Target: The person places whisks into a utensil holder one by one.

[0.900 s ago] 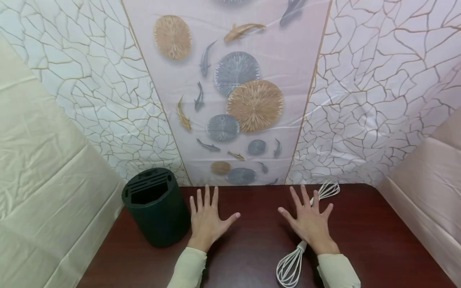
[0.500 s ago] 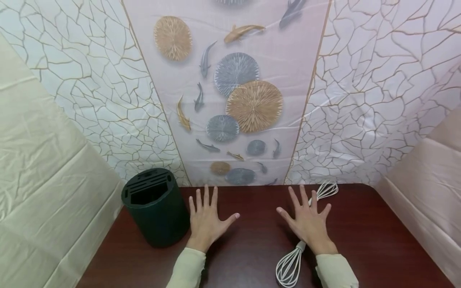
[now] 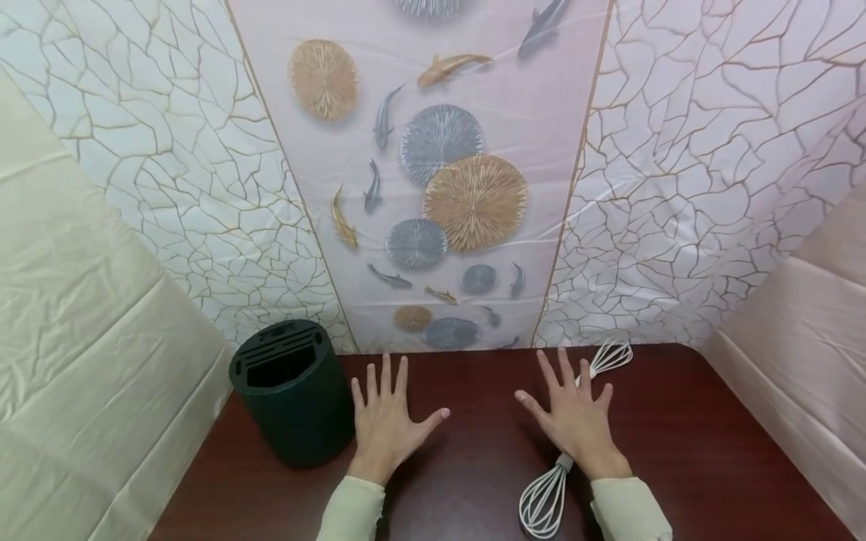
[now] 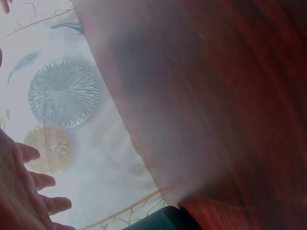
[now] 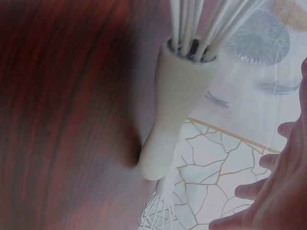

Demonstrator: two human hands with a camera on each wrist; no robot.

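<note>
My left hand (image 3: pixel 386 436) hovers with spread fingers just right of a dark green utensil holder (image 3: pixel 298 413) with a slotted top. Over the right part of the table, my right hand (image 3: pixel 578 428) is also spread and holds nothing. Beneath it lies a whisk (image 3: pixel 543 502) with pale wires, its handle largely covered by the hand in the head view. The right wrist view shows that cream handle (image 5: pixel 177 96) whole. A second whisk (image 3: pixel 611 355) lies farther back, partly hidden behind the right fingers.
Both whisks lie on a dark red-brown wooden table (image 3: pixel 467 481). A patterned cloth (image 3: pixel 419 300) with fish and round leaf prints hangs at its back edge. Pale cloth walls (image 3: pixel 101 338) stand on the left and right sides.
The head view has shifted slightly. Both hands keep their spread pose, the right one a touch farther left in the picture. The holder and whisks stay in place.
</note>
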